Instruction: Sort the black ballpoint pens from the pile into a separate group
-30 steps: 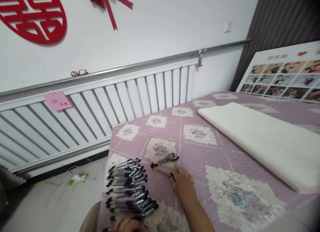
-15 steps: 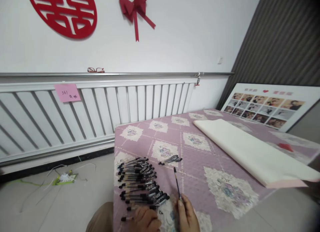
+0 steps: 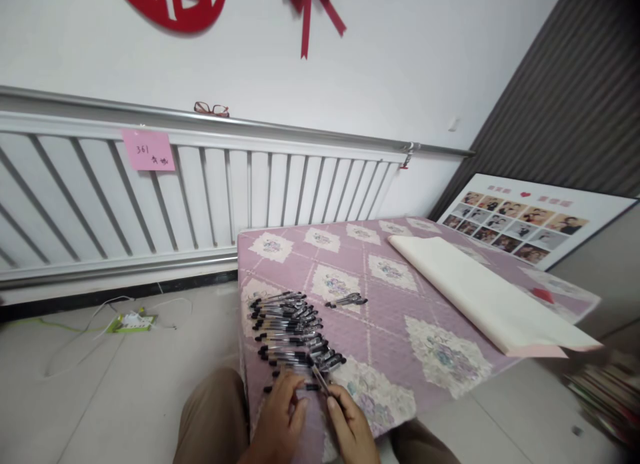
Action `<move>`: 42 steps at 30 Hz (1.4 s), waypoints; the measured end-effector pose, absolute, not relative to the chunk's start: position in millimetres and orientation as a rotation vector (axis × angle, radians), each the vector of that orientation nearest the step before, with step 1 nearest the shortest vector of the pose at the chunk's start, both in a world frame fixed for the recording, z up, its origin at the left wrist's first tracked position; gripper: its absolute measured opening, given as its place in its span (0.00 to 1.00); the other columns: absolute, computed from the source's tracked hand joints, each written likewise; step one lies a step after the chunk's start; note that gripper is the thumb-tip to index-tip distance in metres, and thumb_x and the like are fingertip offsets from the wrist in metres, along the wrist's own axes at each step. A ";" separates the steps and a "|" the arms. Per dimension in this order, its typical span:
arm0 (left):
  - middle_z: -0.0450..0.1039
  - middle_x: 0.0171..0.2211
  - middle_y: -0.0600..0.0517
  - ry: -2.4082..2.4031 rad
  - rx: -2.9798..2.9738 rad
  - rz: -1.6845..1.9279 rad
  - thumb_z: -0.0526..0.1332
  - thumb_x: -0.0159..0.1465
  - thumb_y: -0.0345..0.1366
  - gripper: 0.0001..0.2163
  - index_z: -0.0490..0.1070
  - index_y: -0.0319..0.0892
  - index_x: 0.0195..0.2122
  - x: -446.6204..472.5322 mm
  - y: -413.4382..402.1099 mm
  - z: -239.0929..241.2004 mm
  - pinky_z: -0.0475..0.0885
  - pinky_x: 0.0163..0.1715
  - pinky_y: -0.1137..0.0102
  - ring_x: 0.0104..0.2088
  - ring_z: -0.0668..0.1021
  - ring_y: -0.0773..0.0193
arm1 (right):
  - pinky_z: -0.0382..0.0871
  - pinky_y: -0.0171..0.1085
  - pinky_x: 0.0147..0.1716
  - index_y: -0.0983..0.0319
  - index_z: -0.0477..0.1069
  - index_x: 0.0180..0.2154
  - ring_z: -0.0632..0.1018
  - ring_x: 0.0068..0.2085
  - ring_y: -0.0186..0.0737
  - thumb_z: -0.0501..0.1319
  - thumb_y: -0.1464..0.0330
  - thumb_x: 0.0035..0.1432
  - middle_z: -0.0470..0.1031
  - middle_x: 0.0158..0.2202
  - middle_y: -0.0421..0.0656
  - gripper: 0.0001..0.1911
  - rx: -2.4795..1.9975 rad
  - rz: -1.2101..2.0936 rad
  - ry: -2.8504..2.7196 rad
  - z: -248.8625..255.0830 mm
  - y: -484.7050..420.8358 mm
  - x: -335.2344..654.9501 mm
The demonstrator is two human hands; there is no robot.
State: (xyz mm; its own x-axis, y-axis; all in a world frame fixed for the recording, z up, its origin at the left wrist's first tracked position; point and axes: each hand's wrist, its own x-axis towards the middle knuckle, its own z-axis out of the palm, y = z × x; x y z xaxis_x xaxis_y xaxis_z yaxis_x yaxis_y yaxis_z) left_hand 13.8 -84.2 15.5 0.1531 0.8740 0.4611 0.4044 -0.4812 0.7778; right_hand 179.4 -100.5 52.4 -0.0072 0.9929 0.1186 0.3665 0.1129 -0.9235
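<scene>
My right hand (image 3: 350,427) is closed around the lower end of a pen (image 3: 321,376), which tilts up and left toward the pile. Beside it, my left hand (image 3: 281,414) rests at the near end of the pile with its fingers curled over another pen (image 3: 313,387); that pen's ends show on both sides of the fingers, its middle is hidden. Many black-capped clear pens (image 3: 290,325) lie in a rough stack along the left part of the table. A small separate bunch of pens (image 3: 347,301) lies farther back.
A purple floral cloth covers the table (image 3: 385,304). A large cream folded sheet (image 3: 465,284) lies on its right side. Behind stands a photo board (image 3: 520,217). A white radiator (image 3: 280,184) runs along the wall. A power strip (image 3: 133,322) with cables is on the floor at left.
My right hand has brought its pen left and over the near end of the pile, close to my left hand. The view has shifted, so the wall decorations sit higher.
</scene>
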 end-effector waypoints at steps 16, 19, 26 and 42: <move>0.77 0.35 0.51 0.963 1.666 1.099 0.57 0.60 0.35 0.07 0.74 0.44 0.37 1.5 -76.9 18.3 0.71 0.42 0.67 0.38 0.77 0.61 | 0.68 0.38 0.42 0.57 0.72 0.40 0.77 0.42 0.42 0.49 0.62 0.64 0.78 0.39 0.43 0.14 -1.313 0.888 -2.013 49.4 -100.7 175.3; 0.77 0.30 0.53 0.990 1.555 1.058 0.58 0.57 0.35 0.07 0.74 0.43 0.33 2.9 -76.7 19.9 0.71 0.37 0.70 0.34 0.77 0.63 | 0.68 0.36 0.38 0.58 0.72 0.35 0.77 0.37 0.41 0.48 0.62 0.64 0.78 0.34 0.43 0.15 -1.352 0.813 -2.028 41.0 -99.1 172.8; 0.76 0.29 0.53 1.149 1.354 1.058 0.58 0.53 0.34 0.07 0.75 0.43 0.30 9.7 -77.5 26.7 0.68 0.37 0.69 0.34 0.76 0.61 | 0.69 0.36 0.38 0.58 0.72 0.36 0.78 0.37 0.42 0.53 0.65 0.61 0.78 0.34 0.43 0.10 -1.394 0.693 -1.953 27.4 -100.3 167.6; 0.70 0.26 0.56 1.036 1.224 1.132 0.57 0.57 0.37 0.06 0.70 0.42 0.32 5.9 -77.6 33.8 0.66 0.34 0.69 0.30 0.73 0.64 | 0.67 0.36 0.38 0.59 0.72 0.36 0.76 0.37 0.41 0.50 0.62 0.63 0.76 0.34 0.43 0.14 -1.448 0.901 -1.846 40.8 -93.7 162.9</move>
